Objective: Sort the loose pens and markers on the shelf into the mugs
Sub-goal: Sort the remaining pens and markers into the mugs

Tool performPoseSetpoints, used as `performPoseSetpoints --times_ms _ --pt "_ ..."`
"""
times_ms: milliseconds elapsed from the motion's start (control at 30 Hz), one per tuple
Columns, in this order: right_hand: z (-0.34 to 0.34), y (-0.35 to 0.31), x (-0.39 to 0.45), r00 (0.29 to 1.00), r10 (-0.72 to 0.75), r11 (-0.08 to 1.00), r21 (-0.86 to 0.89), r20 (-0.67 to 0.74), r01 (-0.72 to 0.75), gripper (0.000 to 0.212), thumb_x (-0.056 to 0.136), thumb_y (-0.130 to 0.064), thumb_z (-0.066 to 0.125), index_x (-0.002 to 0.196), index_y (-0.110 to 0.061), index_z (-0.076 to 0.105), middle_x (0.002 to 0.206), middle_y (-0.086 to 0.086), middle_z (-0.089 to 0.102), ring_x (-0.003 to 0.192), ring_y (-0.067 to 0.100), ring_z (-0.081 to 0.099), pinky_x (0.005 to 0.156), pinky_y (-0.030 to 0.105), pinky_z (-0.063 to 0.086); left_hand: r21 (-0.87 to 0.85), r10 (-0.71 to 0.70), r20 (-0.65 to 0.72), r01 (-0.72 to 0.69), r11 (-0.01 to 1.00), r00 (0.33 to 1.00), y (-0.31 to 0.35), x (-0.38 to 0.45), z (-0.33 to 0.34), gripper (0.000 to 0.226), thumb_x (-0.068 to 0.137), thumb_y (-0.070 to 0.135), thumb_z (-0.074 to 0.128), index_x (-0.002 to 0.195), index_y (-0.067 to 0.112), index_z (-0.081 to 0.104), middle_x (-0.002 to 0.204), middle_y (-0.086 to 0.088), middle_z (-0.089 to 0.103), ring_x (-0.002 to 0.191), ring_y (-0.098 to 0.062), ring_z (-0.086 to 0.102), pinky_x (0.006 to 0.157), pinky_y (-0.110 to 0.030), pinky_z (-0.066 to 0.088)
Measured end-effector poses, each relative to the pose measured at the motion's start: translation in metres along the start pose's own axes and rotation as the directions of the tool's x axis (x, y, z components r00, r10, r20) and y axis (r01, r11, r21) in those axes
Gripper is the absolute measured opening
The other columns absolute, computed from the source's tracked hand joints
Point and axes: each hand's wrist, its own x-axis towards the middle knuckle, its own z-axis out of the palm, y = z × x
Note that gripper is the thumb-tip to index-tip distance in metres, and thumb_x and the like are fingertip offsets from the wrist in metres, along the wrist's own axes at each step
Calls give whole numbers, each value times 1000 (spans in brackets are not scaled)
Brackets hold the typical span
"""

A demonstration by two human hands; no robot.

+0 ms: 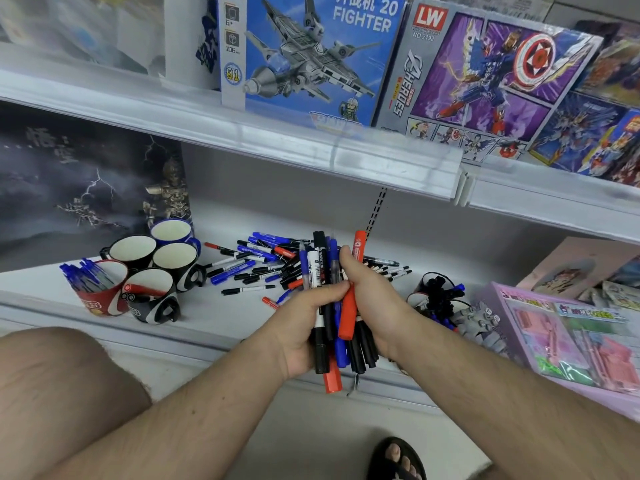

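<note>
My left hand [304, 327] grips a thick bundle of markers [325, 271], black, blue and red, held upright over the shelf's front edge. My right hand [370, 292] holds the same bundle from the right, its fingers curled round a long red marker [353, 289]. Behind the hands a loose pile of pens and markers [249, 261] lies on the white shelf [52, 289]. At the left stand several mugs: a red mug [100, 299] full of blue pens, a black-and-white mug [152, 299] with red markers, and three empty mugs [173, 258].
A black mug [433, 292] stuffed with black pens stands right of the hands. A pink toy box [571, 334] fills the shelf's right end. A dark poster box [76, 188] stands behind the mugs. The upper shelf [277, 133] overhangs. My knee [59, 382] is at lower left.
</note>
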Motion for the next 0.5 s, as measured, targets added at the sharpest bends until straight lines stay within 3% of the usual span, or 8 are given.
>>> performPoseSetpoints --times_ms 167,300,400,500 --pt "1 4 7 999 -4 1000 0 35 4 54 91 -62 50 124 -23 68 111 4 74 110 23 67 108 45 43 -58 14 -45 -16 998 999 -4 2 -2 49 62 28 72 108 10 69 87 -13 72 75 -28 72 61 -37 58" --pt "1 5 14 998 15 998 60 57 -19 76 70 -63 63 138 -30 56 122 3 69 117 22 63 111 46 40 -111 29 -40 -34 993 999 -5 5 -3 47 62 28 72 107 12 70 85 -11 72 72 -26 72 60 -34 58" --pt "-1 7 14 994 39 991 125 104 -52 62 81 -50 59 136 -23 59 123 7 69 118 25 63 111 45 40 -122 20 -8 -21 992 1000 -5 6 -4 30 63 24 69 90 12 69 72 -9 69 60 -23 69 53 -29 55" --pt "-9 1 9 996 0 974 225 87 -20 44 85 -35 55 122 -14 68 121 11 69 113 23 63 102 41 43 -92 66 -24 -68 993 998 2 7 -11 27 64 18 65 89 8 66 69 -10 68 55 -24 67 50 -29 54"
